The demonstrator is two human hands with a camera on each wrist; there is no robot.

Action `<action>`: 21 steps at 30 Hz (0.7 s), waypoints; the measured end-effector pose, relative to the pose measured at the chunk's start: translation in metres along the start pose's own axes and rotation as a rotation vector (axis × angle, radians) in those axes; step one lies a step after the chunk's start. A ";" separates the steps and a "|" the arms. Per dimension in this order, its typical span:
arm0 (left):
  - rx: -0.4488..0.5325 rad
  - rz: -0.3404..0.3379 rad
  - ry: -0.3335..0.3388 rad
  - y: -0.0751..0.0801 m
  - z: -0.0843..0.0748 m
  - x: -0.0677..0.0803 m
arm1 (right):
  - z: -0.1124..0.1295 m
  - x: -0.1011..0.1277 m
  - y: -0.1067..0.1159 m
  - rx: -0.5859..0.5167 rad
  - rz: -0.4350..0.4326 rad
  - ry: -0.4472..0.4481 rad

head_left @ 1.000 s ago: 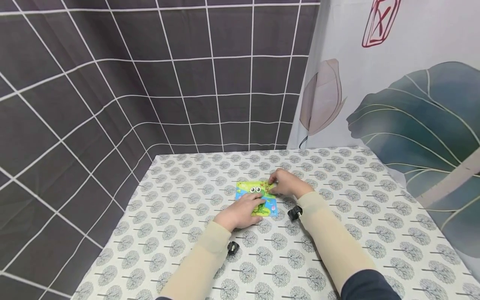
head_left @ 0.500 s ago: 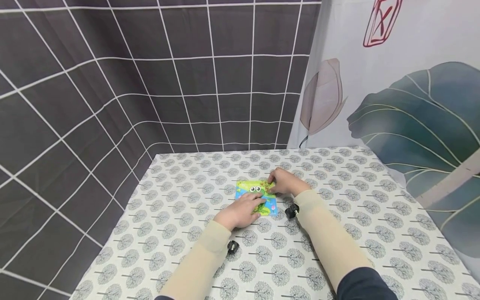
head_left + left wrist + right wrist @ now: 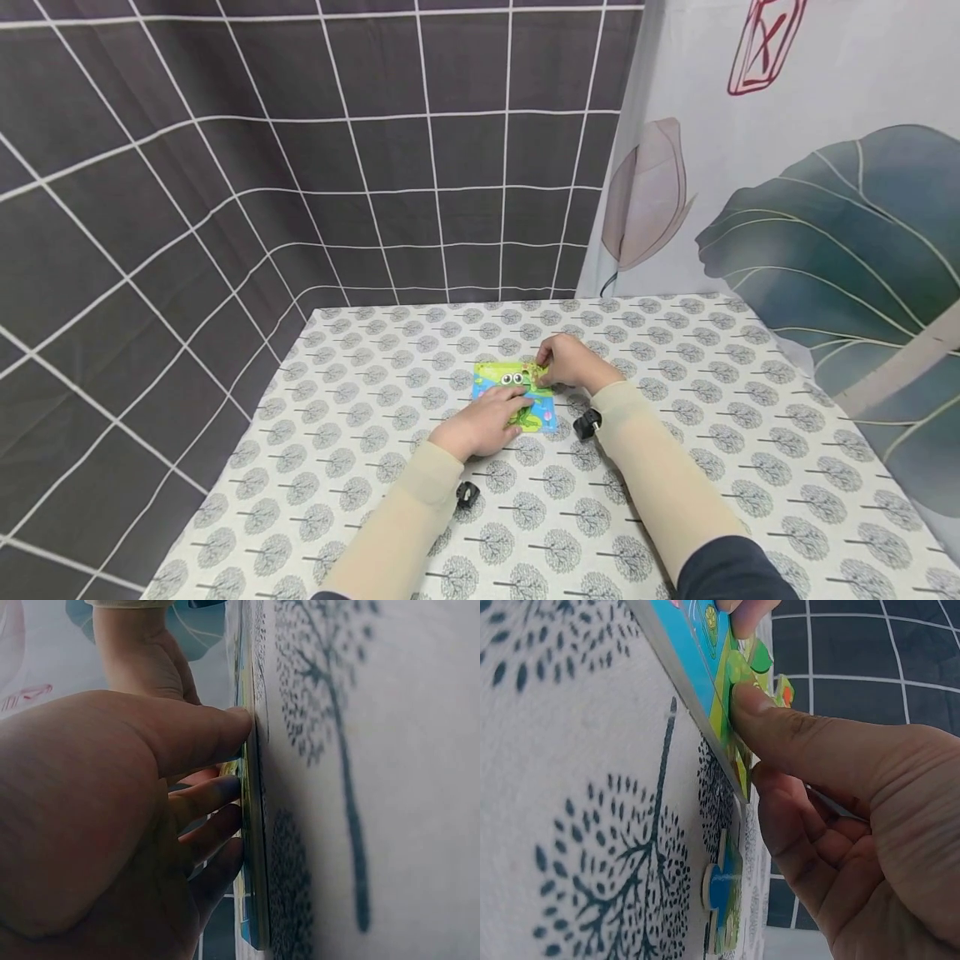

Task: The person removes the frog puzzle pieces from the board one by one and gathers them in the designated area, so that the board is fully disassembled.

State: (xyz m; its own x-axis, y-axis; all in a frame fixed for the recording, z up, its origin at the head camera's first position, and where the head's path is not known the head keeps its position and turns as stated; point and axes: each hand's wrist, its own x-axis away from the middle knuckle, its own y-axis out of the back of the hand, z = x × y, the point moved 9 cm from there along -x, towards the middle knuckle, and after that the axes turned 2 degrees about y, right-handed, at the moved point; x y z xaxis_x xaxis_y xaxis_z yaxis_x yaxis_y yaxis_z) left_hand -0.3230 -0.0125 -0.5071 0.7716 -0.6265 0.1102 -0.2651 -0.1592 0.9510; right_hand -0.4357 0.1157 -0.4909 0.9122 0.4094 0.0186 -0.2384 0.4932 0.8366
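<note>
A small frog puzzle board (image 3: 514, 395) lies flat on the tree-print tablecloth (image 3: 675, 500). My left hand (image 3: 480, 425) rests on its near half with straight fingers on the picture; in the left wrist view the thumb (image 3: 217, 731) lies against the edge of the board (image 3: 251, 847). My right hand (image 3: 570, 364) is at the board's far right corner, with its thumb (image 3: 757, 712) on a green puzzle piece (image 3: 739, 671) and its fingers curled at the board's (image 3: 690, 667) edge. A loose blue piece (image 3: 721, 889) lies on the cloth just beside that hand.
A dark grid-pattern curtain (image 3: 225, 167) closes off the back and left. A white curtain with large leaves (image 3: 787, 208) hangs on the right. Black wrist cameras (image 3: 588, 423) sit under both forearms. The table's left edge (image 3: 247, 417) drops off beside the dark curtain.
Almost nothing has moved. Both hands stay on the board, and the right hand has shifted very slightly at the far right corner.
</note>
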 end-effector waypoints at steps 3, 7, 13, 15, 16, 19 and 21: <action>0.006 -0.002 0.002 0.000 0.000 0.000 | -0.001 -0.001 -0.001 -0.008 -0.001 0.019; 0.011 0.000 0.010 -0.001 0.000 0.000 | -0.003 0.003 -0.004 -0.075 0.006 0.027; 0.022 -0.007 0.016 -0.001 -0.001 0.001 | -0.003 0.009 -0.005 -0.073 -0.002 0.032; 0.024 -0.006 0.020 -0.001 0.000 0.001 | -0.004 0.010 -0.006 -0.059 -0.002 0.030; 0.025 -0.004 0.022 -0.002 0.000 0.001 | -0.004 0.010 -0.006 -0.051 -0.001 0.029; 0.028 -0.001 0.026 -0.003 0.001 0.000 | -0.006 0.010 -0.007 -0.021 -0.006 0.020; 0.031 -0.004 0.029 -0.003 0.001 0.000 | -0.008 0.010 -0.008 -0.011 -0.010 0.015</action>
State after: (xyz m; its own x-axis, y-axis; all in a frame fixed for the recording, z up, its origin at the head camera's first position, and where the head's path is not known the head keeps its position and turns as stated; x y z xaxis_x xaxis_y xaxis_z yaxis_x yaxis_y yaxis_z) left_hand -0.3228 -0.0132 -0.5102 0.7890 -0.6034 0.1157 -0.2799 -0.1853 0.9420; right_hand -0.4274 0.1216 -0.5017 0.9094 0.4159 0.0022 -0.2331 0.5052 0.8309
